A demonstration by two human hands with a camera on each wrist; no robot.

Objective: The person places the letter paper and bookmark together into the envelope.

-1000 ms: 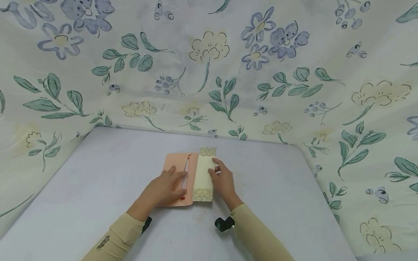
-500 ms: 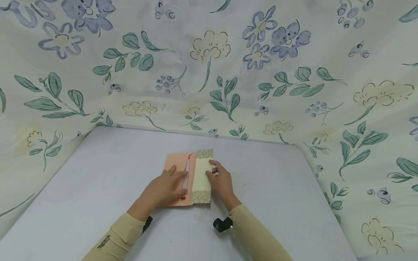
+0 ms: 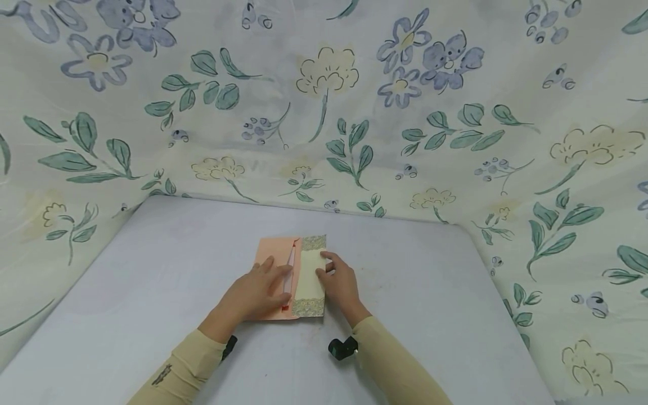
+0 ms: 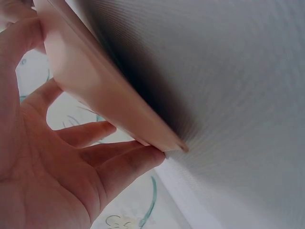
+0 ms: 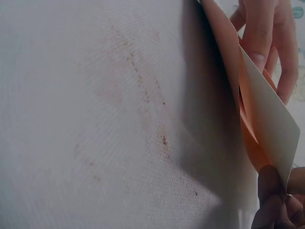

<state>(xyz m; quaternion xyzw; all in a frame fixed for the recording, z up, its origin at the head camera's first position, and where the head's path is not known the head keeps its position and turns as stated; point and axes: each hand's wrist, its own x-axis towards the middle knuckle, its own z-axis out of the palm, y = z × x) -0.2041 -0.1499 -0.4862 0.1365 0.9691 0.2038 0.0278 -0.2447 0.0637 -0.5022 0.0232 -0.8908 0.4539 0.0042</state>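
Observation:
A salmon-pink paper folder [image 3: 270, 247] with a long slit lies on the table in the head view. My left hand [image 3: 258, 289] rests on it, fingers spread. In the left wrist view, the fingertips of that hand [image 4: 62, 162] touch the pink paper [image 4: 90, 76]. A cream card [image 3: 310, 275] with patterned bands at both ends adjoins the folder's right side. My right hand [image 3: 341, 281] pinches the card's right edge between thumb and fingers. The right wrist view shows the card [image 5: 271, 109] tilted against orange paper [image 5: 221, 33]; whether it lies inside or over it I cannot tell.
The white-covered table [image 3: 430, 281] extends around the papers, with small reddish-brown marks [image 5: 164, 138] on its cloth. A flower-printed curtain [image 3: 324, 112] rises behind and at the sides. A black wrist camera [image 3: 343, 349] sits below the right wrist.
My right hand has moved slightly left and the cream card with it, so more of the folder's right side is overlapped. The left hand has stayed in place.

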